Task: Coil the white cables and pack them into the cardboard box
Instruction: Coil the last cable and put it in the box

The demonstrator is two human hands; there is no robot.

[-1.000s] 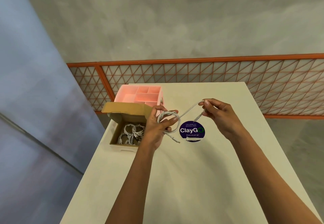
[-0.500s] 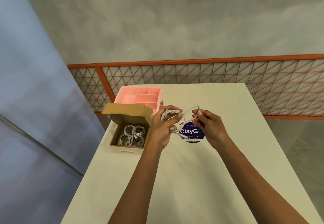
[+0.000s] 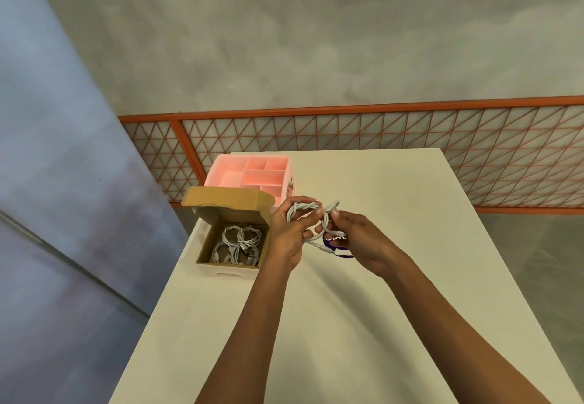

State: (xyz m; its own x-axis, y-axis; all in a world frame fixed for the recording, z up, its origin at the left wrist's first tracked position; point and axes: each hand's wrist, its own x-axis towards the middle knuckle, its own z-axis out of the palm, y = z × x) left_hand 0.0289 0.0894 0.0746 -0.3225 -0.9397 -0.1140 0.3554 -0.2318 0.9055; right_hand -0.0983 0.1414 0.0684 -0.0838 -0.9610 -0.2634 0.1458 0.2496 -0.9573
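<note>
Since before, right hand [image 3: 363,239] has closed in on left hand [image 3: 289,236] at frame centre. Both pinch the white cable [image 3: 305,210]; keep loops tight while tucking its tail.

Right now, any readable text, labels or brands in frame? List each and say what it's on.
"Cla": white letters on the round purple sticker on the table; the right hand and the white cable cover the rest.
Smaller print on that sticker: hidden or too blurred to read.
Cardboard box, pink organizer tray, cable plugs: no readable markings.
</note>
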